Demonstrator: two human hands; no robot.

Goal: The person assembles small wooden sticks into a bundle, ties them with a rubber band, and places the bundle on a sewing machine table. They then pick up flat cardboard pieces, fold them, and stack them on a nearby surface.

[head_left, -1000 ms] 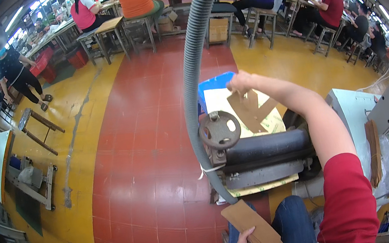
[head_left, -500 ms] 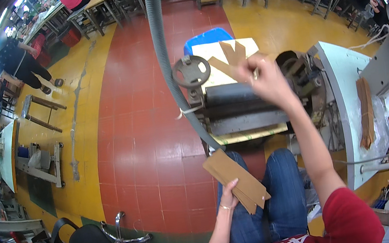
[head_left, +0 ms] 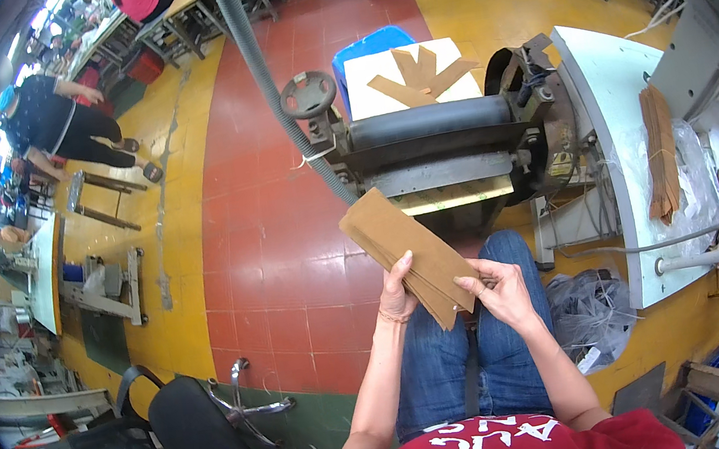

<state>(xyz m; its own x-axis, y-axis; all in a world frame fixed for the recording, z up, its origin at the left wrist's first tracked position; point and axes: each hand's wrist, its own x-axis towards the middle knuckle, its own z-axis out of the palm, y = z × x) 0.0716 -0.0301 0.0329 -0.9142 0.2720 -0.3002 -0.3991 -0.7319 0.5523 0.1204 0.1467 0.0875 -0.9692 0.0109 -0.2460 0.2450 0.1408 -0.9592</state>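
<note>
A stack of brown flat strips (head_left: 401,246), perhaps leather or card, slants above my lap. My left hand (head_left: 398,287) is closed around its left edge, thumb on top. At the lower right corner of the stack, my right hand (head_left: 499,289) pinches the edge between thumb and fingers. In front of my knees stands a roller machine (head_left: 430,123) with a dark cylinder and a handwheel (head_left: 307,95). Behind the roller, several brown strips (head_left: 420,76) lie fanned out and overlapping on a pale board (head_left: 358,67).
A grey corrugated hose (head_left: 255,55) runs down past the handwheel. To the right, a pale table (head_left: 616,188) carries a bundle of brown strips (head_left: 660,155) and clear plastic. A blue bin (head_left: 372,42) sits behind the board. An office chair (head_left: 191,432) is at lower left; a person (head_left: 55,120) stands at far left.
My right hand has come back from above the roller to the corner of the stack. The strips behind the roller now lie spread on the board. The view has shifted.
</note>
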